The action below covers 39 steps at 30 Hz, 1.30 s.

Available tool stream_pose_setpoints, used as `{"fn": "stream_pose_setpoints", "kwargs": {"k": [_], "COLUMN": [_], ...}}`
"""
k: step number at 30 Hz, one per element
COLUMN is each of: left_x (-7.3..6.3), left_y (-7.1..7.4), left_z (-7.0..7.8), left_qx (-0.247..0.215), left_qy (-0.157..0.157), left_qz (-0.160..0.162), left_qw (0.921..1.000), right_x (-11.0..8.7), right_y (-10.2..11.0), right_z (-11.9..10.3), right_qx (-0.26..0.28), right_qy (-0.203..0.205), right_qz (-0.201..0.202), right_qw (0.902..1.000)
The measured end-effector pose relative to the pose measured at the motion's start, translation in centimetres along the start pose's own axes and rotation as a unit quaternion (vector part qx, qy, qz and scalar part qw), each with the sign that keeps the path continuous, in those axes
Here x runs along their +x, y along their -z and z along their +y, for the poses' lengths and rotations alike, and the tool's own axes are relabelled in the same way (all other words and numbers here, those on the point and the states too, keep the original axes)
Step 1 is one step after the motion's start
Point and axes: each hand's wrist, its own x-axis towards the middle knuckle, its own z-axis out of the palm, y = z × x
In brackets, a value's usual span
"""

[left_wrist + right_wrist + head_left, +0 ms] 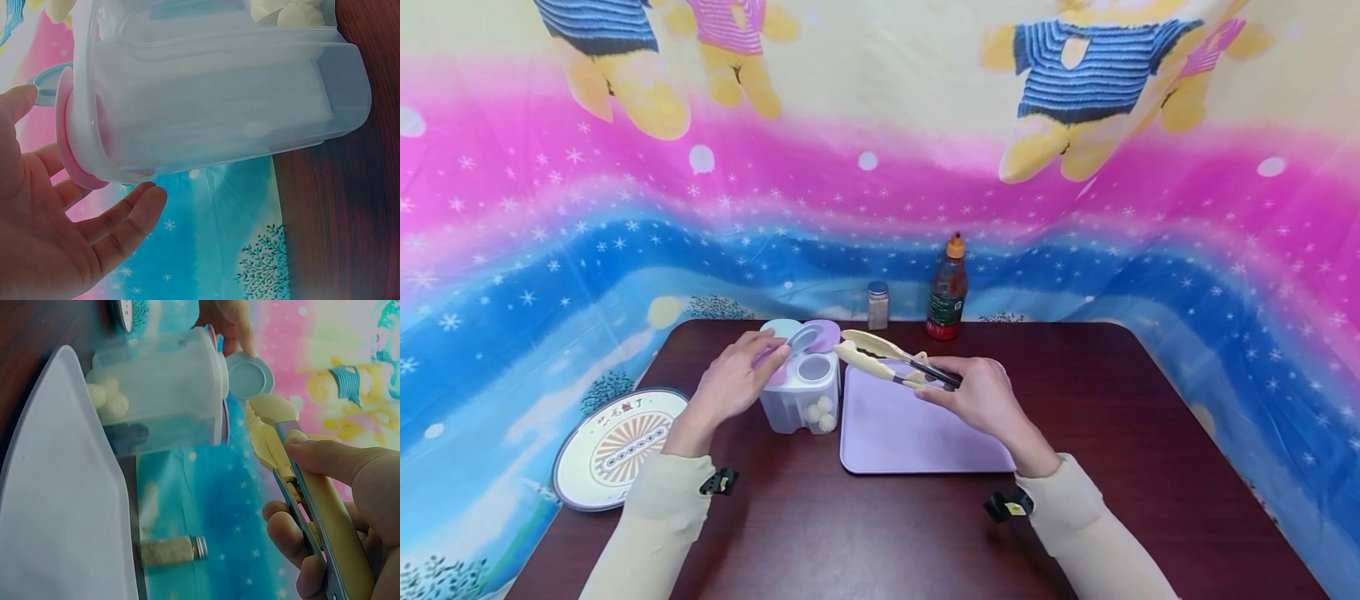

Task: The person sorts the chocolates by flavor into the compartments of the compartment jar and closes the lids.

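Note:
My left hand [730, 383] is at a clear plastic container [781, 410] with several coloured flip lids. Its thumb touches the raised grey-blue lid [250, 376], and the other fingers spread loosely beside the pink lid [70, 134]. Below the uncovered round opening, several whitish balls [822, 414] show through the wall. The right wrist view also shows something dark in a neighbouring compartment. My right hand [981, 396] grips a pair of tongs [868, 363] by the handles. Their cream scalloped heads are slightly apart, near the opening, with nothing between them.
A light purple tray [917, 437] lies right of the container, partly under the right hand. Behind stand a small blue-capped jar [877, 308] and a sauce bottle [946, 300] with an orange cap. A patterned plate [583, 454] sits at the table's left edge.

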Motion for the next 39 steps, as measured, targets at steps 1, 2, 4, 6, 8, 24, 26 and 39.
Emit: {"fn": "stream_pose_setpoints", "kwargs": {"k": [1,2,4,6,8,24,26,39], "left_x": [0.0,0.0,0.0,0.0,0.0,0.0,0.0,0.0], "left_y": [0.0,0.0,0.0,0.0,0.0,0.0,0.0,0.0], "left_z": [0.0,0.0,0.0,0.0,0.0,0.0,0.1,0.1], "left_qx": [0.000,-0.001,-0.001,-0.001,-0.002,-0.001,0.000,0.000], "left_qy": [0.000,0.000,-0.001,-0.001,-0.001,-0.002,-0.002,-0.010], "left_qz": [0.000,0.001,0.001,0.002,0.003,0.003,0.002,0.010], "left_qw": [1.0000,1.0000,1.0000,1.0000,1.0000,1.0000,1.0000,0.9999], "right_x": [0.0,0.1,0.2,0.3,0.4,0.9,0.9,1.0], "right_y": [-0.1,-0.2,-0.4,-0.6,-0.9,-2.4,-2.4,-2.4], "right_z": [-0.2,-0.5,-0.8,-1.2,-1.4,-2.5,-2.6,-2.5], "right_qx": [0.000,0.000,0.004,0.011,0.016,0.011,0.010,0.016], "right_qy": [0.004,0.007,0.011,0.010,0.008,0.021,0.018,0.021], "right_qz": [0.000,-0.001,-0.002,-0.006,-0.011,-0.016,-0.018,-0.020], "right_qw": [1.0000,1.0000,0.9999,0.9999,0.9998,0.9996,0.9996,0.9995]}}
